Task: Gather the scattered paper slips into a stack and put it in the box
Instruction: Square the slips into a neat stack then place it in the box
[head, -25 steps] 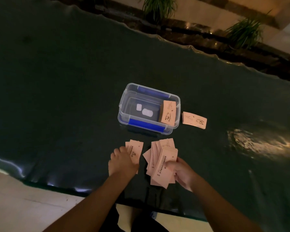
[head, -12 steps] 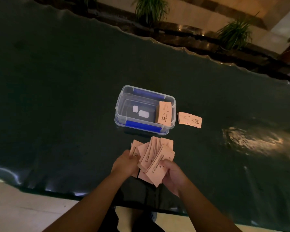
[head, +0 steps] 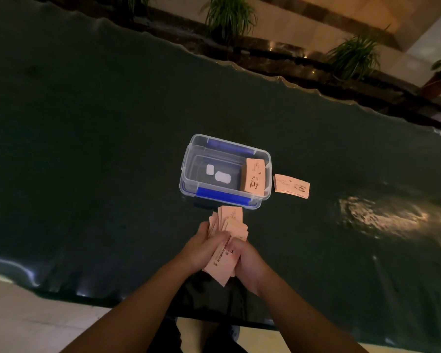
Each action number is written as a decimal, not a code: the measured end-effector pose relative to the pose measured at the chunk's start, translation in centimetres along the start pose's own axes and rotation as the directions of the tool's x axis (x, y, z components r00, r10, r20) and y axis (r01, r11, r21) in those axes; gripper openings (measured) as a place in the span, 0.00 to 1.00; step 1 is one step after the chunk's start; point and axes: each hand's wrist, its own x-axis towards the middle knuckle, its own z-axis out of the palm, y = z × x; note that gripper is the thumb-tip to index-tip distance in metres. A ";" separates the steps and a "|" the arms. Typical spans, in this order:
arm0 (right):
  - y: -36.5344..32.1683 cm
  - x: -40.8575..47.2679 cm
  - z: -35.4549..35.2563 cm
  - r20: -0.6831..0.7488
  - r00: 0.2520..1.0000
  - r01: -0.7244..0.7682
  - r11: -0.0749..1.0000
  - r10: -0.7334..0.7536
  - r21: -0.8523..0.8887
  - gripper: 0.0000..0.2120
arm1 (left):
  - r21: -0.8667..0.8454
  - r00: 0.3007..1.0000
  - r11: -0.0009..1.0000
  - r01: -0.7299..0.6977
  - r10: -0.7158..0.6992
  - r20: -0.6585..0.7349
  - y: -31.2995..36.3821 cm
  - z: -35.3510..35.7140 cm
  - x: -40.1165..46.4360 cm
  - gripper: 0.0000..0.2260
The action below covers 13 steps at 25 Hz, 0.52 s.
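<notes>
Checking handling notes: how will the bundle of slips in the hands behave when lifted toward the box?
Probably light and floppy: the paper slips are thin. They sit fanned and uneven between the left hand and right hand, so some could slide out unless squared first.

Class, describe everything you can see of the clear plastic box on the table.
The clear plastic box is a lidless, see-through rectangular tub with blue latch handles on its near and far long sides. It sits flat on the dark table. Inside, a stack of pink slips leans at its right end, and two white patches show on its floor. One loose slip lies just outside, to the right.
</notes>
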 end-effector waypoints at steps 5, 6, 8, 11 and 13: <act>-1.9 -0.6 1.4 -0.006 0.997 0.078 0.988 -0.079 -0.134 0.28 | 0.003 0.996 0.998 -0.067 0.067 0.063 1.3 -0.6 0.3 0.23; -2.3 -0.8 1.6 0.001 0.994 0.104 0.981 -0.105 -0.162 0.29 | 0.000 0.995 0.997 -0.081 0.081 0.065 1.6 -0.6 0.3 0.24; -3.3 -1.4 1.4 0.009 0.987 0.162 0.969 -0.163 -0.187 0.34 | -0.014 0.994 0.995 -0.104 0.104 0.032 2.3 -0.5 0.8 0.25; -4.4 -2.0 -0.5 0.000 0.976 0.215 0.957 -0.219 -0.194 0.29 | -0.092 0.995 0.990 -0.103 0.103 -0.010 3.9 0.7 1.5 0.19; -5.1 -2.2 -2.6 -0.021 0.974 0.218 0.959 -0.225 -0.181 0.26 | -0.177 0.995 0.980 -0.094 0.087 -0.043 4.7 2.1 2.0 0.17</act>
